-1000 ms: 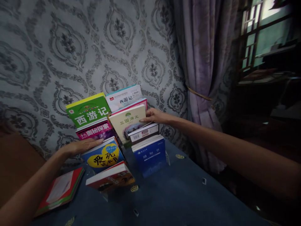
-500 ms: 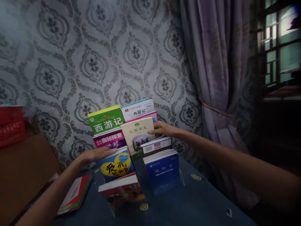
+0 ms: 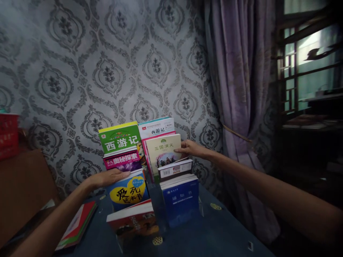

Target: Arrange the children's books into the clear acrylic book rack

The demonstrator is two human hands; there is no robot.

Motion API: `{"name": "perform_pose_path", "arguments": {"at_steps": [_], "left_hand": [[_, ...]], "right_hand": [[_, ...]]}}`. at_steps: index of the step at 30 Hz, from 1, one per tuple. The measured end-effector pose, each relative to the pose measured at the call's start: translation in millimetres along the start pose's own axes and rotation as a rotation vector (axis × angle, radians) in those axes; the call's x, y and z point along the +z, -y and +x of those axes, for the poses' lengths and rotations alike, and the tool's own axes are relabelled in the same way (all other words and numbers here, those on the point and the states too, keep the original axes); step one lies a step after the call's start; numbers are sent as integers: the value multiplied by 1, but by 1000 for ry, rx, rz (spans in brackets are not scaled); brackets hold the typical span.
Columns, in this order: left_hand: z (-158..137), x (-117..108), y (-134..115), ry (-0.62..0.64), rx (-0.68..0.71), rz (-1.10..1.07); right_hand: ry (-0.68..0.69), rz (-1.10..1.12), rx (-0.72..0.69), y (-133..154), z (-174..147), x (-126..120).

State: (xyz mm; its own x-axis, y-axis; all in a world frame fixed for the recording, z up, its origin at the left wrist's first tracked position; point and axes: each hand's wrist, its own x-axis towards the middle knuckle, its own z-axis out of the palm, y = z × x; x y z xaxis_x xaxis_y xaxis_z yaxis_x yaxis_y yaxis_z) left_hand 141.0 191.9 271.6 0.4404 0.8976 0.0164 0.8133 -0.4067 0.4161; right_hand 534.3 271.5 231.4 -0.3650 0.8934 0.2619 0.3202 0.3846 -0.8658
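A cream book (image 3: 158,153) with a picture of people on its cover is pinched at its right edge by my right hand (image 3: 190,148). It stands in the right row, behind a dark, white-edged book (image 3: 175,170) and in front of a pink book (image 3: 147,157). My left hand (image 3: 114,175) lies with stretched fingers along the top edge of a blue book with a yellow heart (image 3: 128,191). Just behind those fingers is a purple and magenta book (image 3: 123,162); its lower part is hidden.
A green book (image 3: 120,139) and a white-blue book (image 3: 157,128) stand at the back. In front are a reddish-brown book (image 3: 134,223) and a dark blue book (image 3: 180,201). Flat books (image 3: 77,223), a cardboard box (image 3: 26,192) and a red basket (image 3: 8,137) are left; a curtain (image 3: 238,89) hangs right.
The cream book has moved right and lower into the right row, with my right hand still on its edge. My left hand stays at the blue book. The view has shifted slightly.
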Motion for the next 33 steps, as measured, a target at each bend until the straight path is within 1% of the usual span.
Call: {"name": "perform_pose_path", "arguments": {"at_steps": [2,3,4,8,11,14,17,22,24,26,29,33], "left_hand": [[1,0,-4,140,-12,-37],[2,-1,-7,181,3,-29],[4,-1,-9,182,33,-3],[17,0,-21,65,206,189],[29,8,-36,10,266,232],[42,18,-48,-15,259,199],[52,25,-55,-68,249,189],[62,28,-54,-115,225,177],[64,29,-52,-116,208,172],[67,31,-49,-103,202,161],[69,35,-47,-94,201,146],[72,39,-47,-85,196,153]], "right_hand": [[0,-13,-4,0,2,2],[-4,-20,-8,0,2,3],[-9,-25,-11,0,3,4],[-15,-35,-8,1,4,9],[-12,-45,-12,3,4,13],[-13,-55,-18,4,4,15],[-33,-73,-30,5,4,16],[-118,-188,-60,5,2,17],[-184,-268,-71,6,0,17],[-221,-325,-72,6,-2,17],[-215,-337,-68,6,-3,16],[-151,-199,-24,2,-3,16]]}}
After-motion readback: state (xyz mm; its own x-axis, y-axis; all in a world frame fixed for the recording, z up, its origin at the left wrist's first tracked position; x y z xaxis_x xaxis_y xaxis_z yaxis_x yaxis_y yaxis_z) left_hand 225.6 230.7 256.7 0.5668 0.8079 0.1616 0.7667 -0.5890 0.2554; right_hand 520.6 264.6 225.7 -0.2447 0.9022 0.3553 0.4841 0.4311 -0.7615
